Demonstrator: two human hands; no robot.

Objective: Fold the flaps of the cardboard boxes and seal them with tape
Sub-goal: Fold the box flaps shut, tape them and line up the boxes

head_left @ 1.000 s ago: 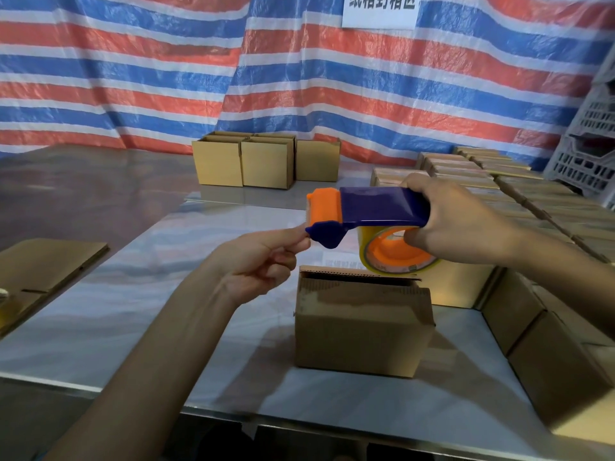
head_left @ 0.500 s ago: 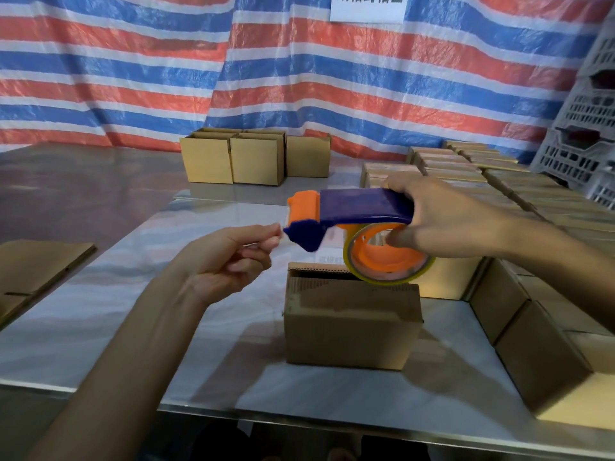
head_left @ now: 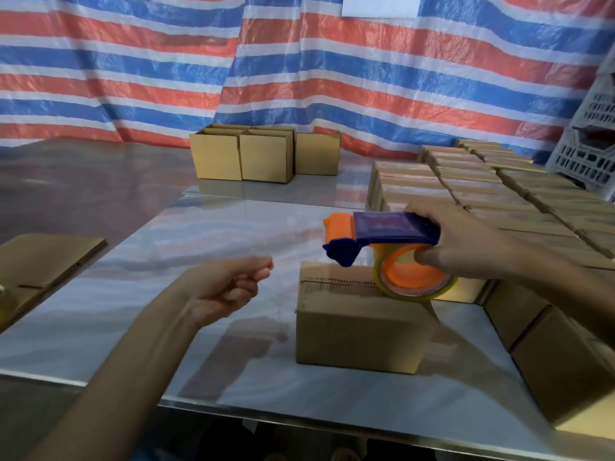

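A small cardboard box (head_left: 359, 334) stands in the middle of the glossy table (head_left: 166, 321) with its top flaps folded shut and the seam showing. Just above its top, my right hand (head_left: 466, 241) grips a blue and orange tape dispenser (head_left: 382, 234). The dispenser's roll of clear yellowish tape (head_left: 416, 281) hangs close over the box's right top edge. My left hand (head_left: 229, 284) is to the left of the dispenser, with fingertips pinched together on the free end of the clear tape. The stretched strip itself is barely visible.
Three open-topped boxes (head_left: 266, 158) stand at the back. Rows of closed boxes (head_left: 482, 181) fill the right side, with more boxes (head_left: 565, 361) close to the right of the work box. Flat cardboard (head_left: 43, 261) lies at the left. White plastic crates (head_left: 595, 151) stand far right.
My left hand has drawn away to the left from the dispenser's nose, pulling the tape end out. The dispenser has come down closer to the box top.
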